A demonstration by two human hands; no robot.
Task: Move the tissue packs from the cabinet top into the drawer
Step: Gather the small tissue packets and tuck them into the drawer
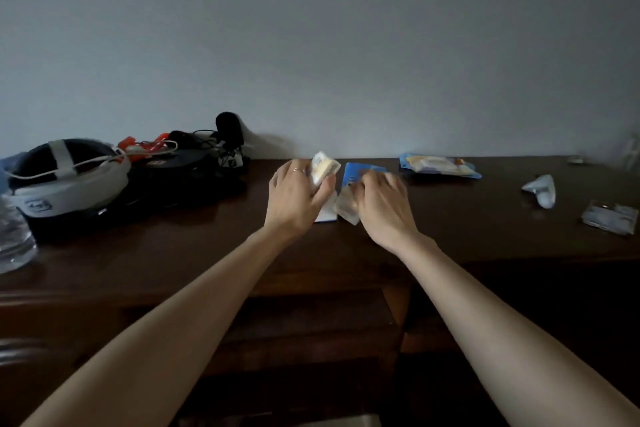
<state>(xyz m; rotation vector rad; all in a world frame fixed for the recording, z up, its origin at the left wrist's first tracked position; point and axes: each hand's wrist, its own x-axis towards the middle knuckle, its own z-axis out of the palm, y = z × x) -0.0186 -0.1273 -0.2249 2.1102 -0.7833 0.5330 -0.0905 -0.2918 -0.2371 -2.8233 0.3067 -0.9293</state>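
A headset (pixel 69 180) lies left on the cabinet top (pixel 173 246), tissue packs (pixel 438 166) right.

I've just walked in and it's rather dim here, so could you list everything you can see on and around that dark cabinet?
Cabinet top: one, dark brown wood, across the view.
Tissue pack, white-yellow: one, gripped in the left hand.
Tissue pack, blue: one, held by the right hand.
Clear pack: one, under the right hand; blurred.
Blue-yellow pack: one, by the wall.
Pale crumpled wrapper: one, far right.
Flat clear packet: one, right edge.
Headset: one, white and black, left.
Cables and microphone: black, orange, behind the headset.
Clear bottle: one, left edge.
Left hand: gripping.
Right hand: gripping.
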